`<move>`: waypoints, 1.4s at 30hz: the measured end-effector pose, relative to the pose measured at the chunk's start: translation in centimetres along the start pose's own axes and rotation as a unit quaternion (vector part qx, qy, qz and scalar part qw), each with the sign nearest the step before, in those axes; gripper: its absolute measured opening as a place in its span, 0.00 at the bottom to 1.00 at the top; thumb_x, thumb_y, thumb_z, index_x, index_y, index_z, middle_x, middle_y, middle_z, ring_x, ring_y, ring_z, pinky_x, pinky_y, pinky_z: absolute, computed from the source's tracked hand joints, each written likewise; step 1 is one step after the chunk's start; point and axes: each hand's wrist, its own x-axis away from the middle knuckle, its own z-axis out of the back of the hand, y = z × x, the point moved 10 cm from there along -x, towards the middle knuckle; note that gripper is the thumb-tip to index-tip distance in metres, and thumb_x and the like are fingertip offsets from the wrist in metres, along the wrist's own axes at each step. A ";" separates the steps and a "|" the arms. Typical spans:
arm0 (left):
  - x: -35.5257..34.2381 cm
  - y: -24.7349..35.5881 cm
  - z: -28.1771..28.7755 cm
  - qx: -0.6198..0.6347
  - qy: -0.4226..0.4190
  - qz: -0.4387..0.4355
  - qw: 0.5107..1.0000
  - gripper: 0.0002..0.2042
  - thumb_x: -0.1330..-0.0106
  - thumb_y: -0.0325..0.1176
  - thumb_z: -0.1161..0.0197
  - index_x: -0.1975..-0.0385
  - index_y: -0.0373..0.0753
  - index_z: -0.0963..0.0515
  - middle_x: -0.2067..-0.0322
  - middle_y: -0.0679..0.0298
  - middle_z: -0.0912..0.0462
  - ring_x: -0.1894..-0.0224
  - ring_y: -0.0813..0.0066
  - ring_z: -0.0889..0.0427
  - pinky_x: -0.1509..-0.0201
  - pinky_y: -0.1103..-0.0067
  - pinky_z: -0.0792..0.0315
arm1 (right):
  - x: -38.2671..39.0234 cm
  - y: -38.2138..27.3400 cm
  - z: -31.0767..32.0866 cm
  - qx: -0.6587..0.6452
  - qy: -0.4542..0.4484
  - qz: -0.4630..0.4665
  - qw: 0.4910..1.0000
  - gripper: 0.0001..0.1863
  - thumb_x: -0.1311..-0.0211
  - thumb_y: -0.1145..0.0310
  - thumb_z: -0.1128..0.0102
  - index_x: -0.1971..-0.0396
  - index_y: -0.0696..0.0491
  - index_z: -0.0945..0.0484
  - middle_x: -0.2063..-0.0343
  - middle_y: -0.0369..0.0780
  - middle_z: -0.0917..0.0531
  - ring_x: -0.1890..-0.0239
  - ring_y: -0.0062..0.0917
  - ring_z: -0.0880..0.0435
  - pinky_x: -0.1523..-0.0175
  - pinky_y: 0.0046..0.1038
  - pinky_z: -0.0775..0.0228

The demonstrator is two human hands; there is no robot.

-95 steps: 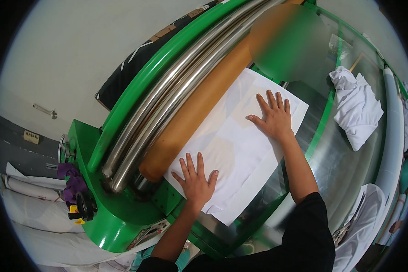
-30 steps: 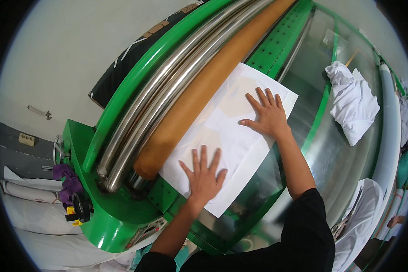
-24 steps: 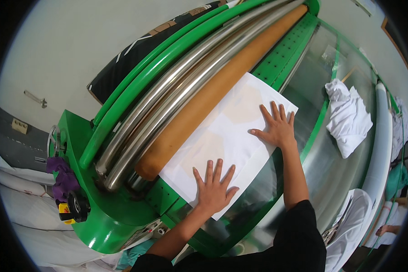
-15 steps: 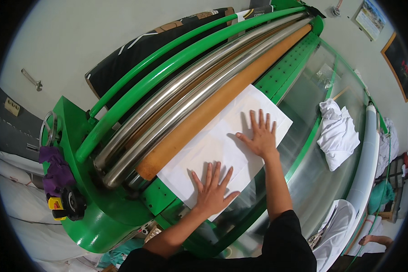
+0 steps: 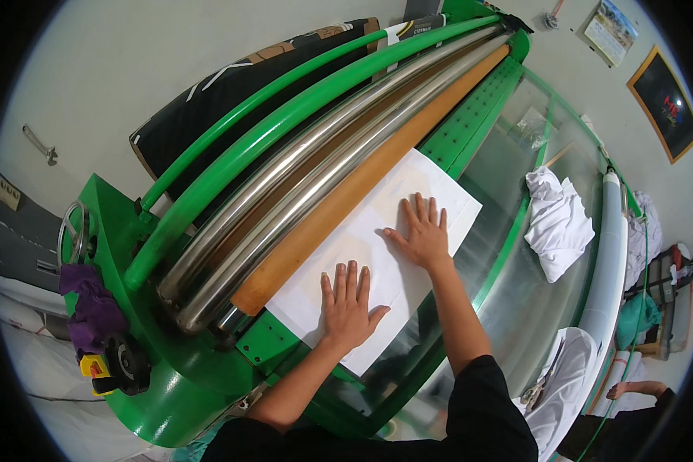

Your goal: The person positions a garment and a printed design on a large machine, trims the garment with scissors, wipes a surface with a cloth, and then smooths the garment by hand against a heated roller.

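Note:
A large white sheet lies on the green roller machine, its far edge against the tan roller. Faint pale shapes show through its surface. My left hand rests flat on the near left part of the sheet, fingers stretched toward the roller. Farther right, my right hand lies on the same sheet with its fingers spread and thumb out to the left. Neither hand grips anything. Beyond the tan roller run shiny metal rollers.
Green guard bars arch above the rollers. At left are a handwheel, a purple cloth and a yellow switch. White cloth hangs at right near a long roll. Another person's hand shows at lower right.
My left hand has slid slightly up the sheet toward the roller, and its fingers are closer together. The right hand remains spread on the sheet. The whole view has shifted a little.

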 end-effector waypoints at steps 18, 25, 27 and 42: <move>4.0 1.4 0.1 0.071 -0.015 -0.055 0.996 0.43 0.26 0.65 0.49 0.22 0.36 0.40 0.23 0.39 0.44 0.20 0.36 0.50 0.21 0.38 0.64 | 4.9 1.1 -0.3 -0.064 0.018 -0.144 0.987 0.53 0.32 0.26 0.51 0.20 0.51 0.45 0.19 0.46 0.46 0.17 0.50 0.54 0.18 0.58 0.66; 0.5 -0.3 2.2 0.140 0.060 -0.038 0.988 0.39 0.24 0.58 0.45 0.25 0.33 0.37 0.24 0.41 0.41 0.20 0.40 0.48 0.18 0.46 0.61 | 8.9 5.0 0.2 -0.027 -0.055 -0.194 0.979 0.53 0.33 0.25 0.51 0.19 0.47 0.47 0.18 0.46 0.48 0.17 0.50 0.55 0.19 0.63 0.69; -2.3 -2.9 1.4 0.130 0.082 -0.014 0.988 0.36 0.24 0.55 0.44 0.26 0.31 0.35 0.24 0.42 0.39 0.20 0.42 0.47 0.17 0.48 0.59 | 10.3 6.8 0.6 -0.021 -0.025 -0.220 0.975 0.52 0.32 0.26 0.52 0.19 0.47 0.47 0.18 0.47 0.47 0.17 0.49 0.55 0.18 0.60 0.70; -0.4 0.0 0.5 -0.027 0.023 -0.074 0.997 0.39 0.23 0.65 0.56 0.22 0.42 0.38 0.22 0.48 0.41 0.20 0.44 0.46 0.19 0.43 0.60 | 13.1 12.3 0.0 -0.126 0.127 -0.284 0.942 0.45 0.27 0.33 0.51 0.22 0.51 0.39 0.22 0.46 0.37 0.18 0.44 0.47 0.17 0.51 0.65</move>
